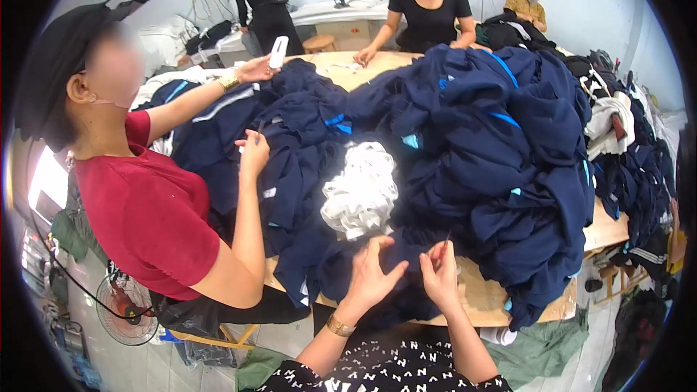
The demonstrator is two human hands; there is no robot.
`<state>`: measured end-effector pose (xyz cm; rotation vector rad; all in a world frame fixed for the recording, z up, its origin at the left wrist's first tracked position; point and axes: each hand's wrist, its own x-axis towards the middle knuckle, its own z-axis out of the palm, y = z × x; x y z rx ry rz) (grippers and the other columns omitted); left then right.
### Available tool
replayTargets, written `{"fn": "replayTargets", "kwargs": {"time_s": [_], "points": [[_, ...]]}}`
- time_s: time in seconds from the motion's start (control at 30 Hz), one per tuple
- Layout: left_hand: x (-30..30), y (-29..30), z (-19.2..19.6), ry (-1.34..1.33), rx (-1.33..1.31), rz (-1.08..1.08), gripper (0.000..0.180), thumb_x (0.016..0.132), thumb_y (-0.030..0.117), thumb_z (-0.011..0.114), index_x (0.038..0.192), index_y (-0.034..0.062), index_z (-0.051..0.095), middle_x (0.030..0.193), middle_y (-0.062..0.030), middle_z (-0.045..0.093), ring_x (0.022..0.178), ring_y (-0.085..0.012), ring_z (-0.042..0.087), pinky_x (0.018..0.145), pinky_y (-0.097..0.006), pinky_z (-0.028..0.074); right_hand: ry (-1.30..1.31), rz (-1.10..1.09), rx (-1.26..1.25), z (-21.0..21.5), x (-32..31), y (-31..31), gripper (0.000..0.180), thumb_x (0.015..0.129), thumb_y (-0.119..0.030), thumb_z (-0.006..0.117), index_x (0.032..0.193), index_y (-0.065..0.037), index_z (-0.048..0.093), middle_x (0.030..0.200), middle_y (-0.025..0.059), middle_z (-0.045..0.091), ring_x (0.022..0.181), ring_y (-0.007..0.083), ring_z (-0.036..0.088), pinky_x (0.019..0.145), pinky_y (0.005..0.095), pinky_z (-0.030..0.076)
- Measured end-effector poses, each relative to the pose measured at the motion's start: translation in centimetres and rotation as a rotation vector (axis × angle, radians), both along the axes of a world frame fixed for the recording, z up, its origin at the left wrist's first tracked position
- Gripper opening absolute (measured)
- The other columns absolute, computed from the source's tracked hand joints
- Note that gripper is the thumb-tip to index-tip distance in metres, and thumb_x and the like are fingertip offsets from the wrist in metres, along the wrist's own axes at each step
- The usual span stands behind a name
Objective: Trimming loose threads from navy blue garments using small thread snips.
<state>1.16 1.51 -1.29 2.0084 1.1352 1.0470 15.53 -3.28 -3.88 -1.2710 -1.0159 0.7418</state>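
My left hand (372, 276) is just below a white bundle of looped tape or elastic (361, 192), with thumb and forefinger apart and nothing visible between them. To its right, my right hand (440, 276) has its fingers pinched together. A thin dark tip shows above those fingers, too small to name. Dark navy fabric (399, 254) lies under and beyond both hands. A large heap of navy garments (501, 152) with bright blue trim rises to the right, and more navy garments (290, 131) spread to the left.
A co-worker in a red shirt (152, 210) stands close on the left, one hand holding a white object (278, 52). Across the wooden table (363, 76) is a person in black (430, 11). A standing fan (129, 305) is at lower left. More clothes (632, 167) are piled at right.
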Motion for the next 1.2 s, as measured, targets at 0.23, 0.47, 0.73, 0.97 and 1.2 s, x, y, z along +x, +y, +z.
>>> {"fn": "replayTargets", "kwargs": {"time_s": [0.23,0.47,0.73,0.97,1.2], "points": [[1.0,-4.1,4.0,0.004,-0.062,0.062,0.027,0.079,0.011,0.067,0.103,0.0047,0.057,0.078,-0.009,0.059,0.052,-0.0177,0.055,0.05,-0.028,0.046,0.36,-0.025,-0.063,0.7,-0.3,0.8,0.021,0.085,-0.001,0.058,0.086,-0.008,0.038,0.072,-0.0037,0.04,0.059,0.0014,0.036,0.05,0.0175,0.031],[2.6,-4.7,0.9,-0.551,-0.418,-0.158,0.039,0.093,0.01,0.049,0.131,0.0012,0.041,0.11,-0.0127,0.059,0.094,-0.0144,0.059,0.08,-0.027,0.05,0.293,0.05,0.032,2.2,-0.6,-0.2,0.023,0.086,-0.001,0.057,0.084,-0.008,0.036,0.071,-0.0036,0.04,0.061,0.0015,0.039,0.052,0.0174,0.033],[2.3,-3.3,1.3,-1.088,-0.777,-0.156,0.026,0.093,0.009,0.05,0.117,0.0014,0.053,0.101,-0.0046,0.059,0.089,-0.0123,0.058,0.078,-0.031,0.052,-0.109,0.036,0.31,6.9,-1.1,-2.8,0.032,0.078,0.005,0.064,0.078,-0.006,0.034,0.063,0.0018,0.043,0.053,0.0054,0.036,0.047,0.0199,0.03],[2.1,-2.4,2.1,-1.12,-0.791,-0.175,0.028,0.095,0.01,0.044,0.122,0.0049,0.049,0.103,-0.0076,0.061,0.093,-0.0156,0.061,0.083,-0.037,0.053,-0.027,0.046,-0.043,3.1,2.4,-3.9,0.03,0.086,-0.028,0.059,0.088,-0.002,0.043,0.065,0.0039,0.045,0.059,0.0113,0.042,0.054,0.0255,0.035],[1.4,-2.2,2.2,-1.15,-0.823,-0.227,0.028,0.095,0.009,0.043,0.121,0.0025,0.049,0.104,-0.0082,0.061,0.092,-0.0166,0.061,0.084,-0.039,0.053,-0.691,-0.01,-0.07,3.3,1.9,-3.2,0.034,0.083,-0.035,0.063,0.074,-0.006,0.048,0.062,0.0085,0.055,0.053,0.0312,0.055,0.046,0.0367,0.041]]}}
